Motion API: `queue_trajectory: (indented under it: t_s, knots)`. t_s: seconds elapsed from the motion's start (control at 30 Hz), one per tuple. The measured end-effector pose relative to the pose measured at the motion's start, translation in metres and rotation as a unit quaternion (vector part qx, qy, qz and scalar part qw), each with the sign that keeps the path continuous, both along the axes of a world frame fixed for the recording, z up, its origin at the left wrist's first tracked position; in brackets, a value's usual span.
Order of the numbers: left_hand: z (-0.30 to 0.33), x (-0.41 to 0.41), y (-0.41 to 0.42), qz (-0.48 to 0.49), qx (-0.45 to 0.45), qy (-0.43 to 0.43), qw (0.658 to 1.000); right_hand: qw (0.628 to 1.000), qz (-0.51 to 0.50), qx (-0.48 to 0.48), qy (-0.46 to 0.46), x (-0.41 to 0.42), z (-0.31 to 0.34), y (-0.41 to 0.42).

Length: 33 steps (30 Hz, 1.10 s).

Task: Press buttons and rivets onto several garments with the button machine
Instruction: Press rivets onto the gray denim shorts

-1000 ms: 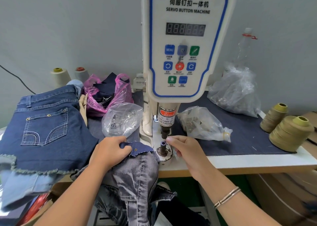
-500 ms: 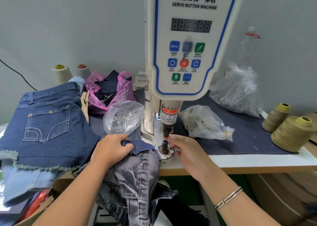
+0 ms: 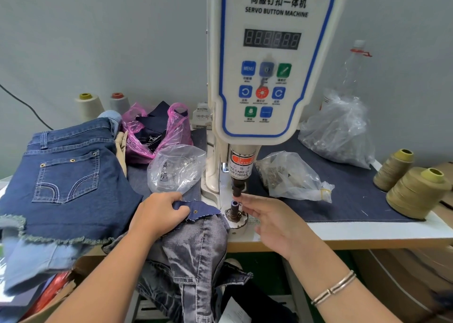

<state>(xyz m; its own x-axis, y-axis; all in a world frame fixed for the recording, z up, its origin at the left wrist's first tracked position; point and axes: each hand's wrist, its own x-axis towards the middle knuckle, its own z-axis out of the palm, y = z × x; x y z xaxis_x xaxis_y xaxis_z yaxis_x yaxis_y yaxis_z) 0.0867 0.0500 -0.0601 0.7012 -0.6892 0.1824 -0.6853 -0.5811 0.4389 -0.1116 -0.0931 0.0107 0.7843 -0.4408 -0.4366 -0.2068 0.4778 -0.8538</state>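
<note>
Button machine (image 3: 272, 60) column stands vertical at frame centre; left hand (image 3: 159, 214) grips denim flap (image 3: 198, 210), right hand (image 3: 272, 222), fingers loosely open, has backed slightly off lower die (image 3: 234, 208).

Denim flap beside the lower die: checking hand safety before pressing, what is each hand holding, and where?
Left hand pinches the denim flap at its left edge. Right hand: cannot tell.

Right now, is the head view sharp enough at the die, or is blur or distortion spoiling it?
Head view: lower die and right hand fingertips reasonably sharp; motion blur smears the light denim at the lower-left edge; wide-angle bends the button machine; lighting soft, no glare.
</note>
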Motion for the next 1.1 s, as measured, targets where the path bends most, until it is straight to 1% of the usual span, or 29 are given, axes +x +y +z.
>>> queue_trajectory:
  t_s: [0.1,0.17,0.23,0.33,0.4,0.43,0.47,0.53,0.6,0.67,0.73,0.8,0.87,0.93,1.03,1.1]
  knots:
    - [0.0,0.001,0.0,0.003,-0.003,0.002,1.0,1.0,0.0,0.017,-0.014,-0.002,0.001,0.004]
    - [0.0,0.0,0.0,0.001,-0.002,0.0,1.0,1.0,-0.006,0.012,-0.026,-0.004,0.001,0.006]
    - [-0.001,-0.001,0.0,-0.002,-0.003,-0.001,1.0,0.998,-0.037,-0.039,-0.033,-0.007,-0.001,0.012]
    - [-0.002,-0.001,0.0,0.0,-0.001,-0.001,1.0,0.978,-0.103,-0.177,-0.038,-0.014,-0.012,0.037]
    - [-0.003,0.0,0.0,0.003,0.0,-0.001,1.0,0.939,-0.1,-0.325,-0.059,-0.016,-0.018,0.06]
    - [-0.003,0.001,-0.001,0.002,-0.001,-0.003,1.0,0.914,-0.078,-0.391,-0.075,-0.013,-0.021,0.069]
    - [-0.003,0.001,-0.001,-0.001,-0.001,-0.004,1.0,0.894,-0.051,-0.437,-0.091,-0.007,-0.024,0.076]
    - [-0.003,0.001,0.0,-0.006,0.004,0.003,1.0,0.875,0.001,-0.472,-0.109,0.017,-0.025,0.084]
    - [-0.001,0.0,0.0,-0.014,0.027,-0.008,1.0,0.865,0.04,-0.49,-0.099,0.05,-0.022,0.085]
    - [0.0,-0.001,-0.001,-0.02,0.052,-0.04,0.998,0.849,0.056,-0.521,-0.063,0.087,-0.021,0.078]
    - [0.0,-0.001,-0.002,-0.02,0.05,-0.049,0.997,0.823,0.077,-0.563,-0.006,0.124,-0.02,0.064]
    - [0.0,-0.002,-0.002,-0.019,0.028,-0.022,0.999,0.778,0.126,-0.613,0.053,0.153,-0.023,0.05]
    - [0.003,-0.002,-0.002,-0.016,0.013,0.011,1.0,0.721,0.17,-0.664,0.101,0.176,-0.027,0.04]
    - [0.004,-0.003,-0.002,-0.016,0.007,0.024,1.0,0.671,0.188,-0.706,0.125,0.193,-0.029,0.034]
    - [0.004,-0.004,-0.001,-0.015,-0.008,0.031,0.999,0.615,0.201,-0.75,0.14,0.212,-0.03,0.033]
    - [0.002,-0.002,0.0,-0.007,0.002,0.019,1.0,0.59,0.197,-0.77,0.138,0.219,-0.035,0.036]
